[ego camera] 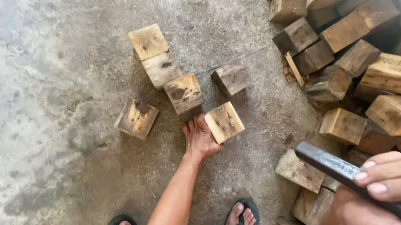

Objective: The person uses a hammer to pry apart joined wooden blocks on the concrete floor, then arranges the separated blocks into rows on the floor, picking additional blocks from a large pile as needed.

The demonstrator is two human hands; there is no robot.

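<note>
Left hand (200, 138) — reaching down at the end of a straight arm, fingers spread against the near side of a pale wooden block (224, 122) with small dark nail holes in its top face; it touches the block, and a full grasp cannot be confirmed. Right hand (392, 184) — low at 4 o'clock in the view, fingers closed around a dark flat metal bar (338, 166) that points toward 10 o'clock. Concrete floor (52, 118), grey and stained. Five more loose blocks lie around the touched one: a dark block (231, 78) at 12 o'clock, a row of three (165, 67) running off toward 11 o'clock, one tilted block (136, 118) at 9 o'clock. Heap of wooden blocks (353, 56) at 2 to 4 o'clock. Two feet in black flip-flops (235, 223) at 6 o'clock.
</note>
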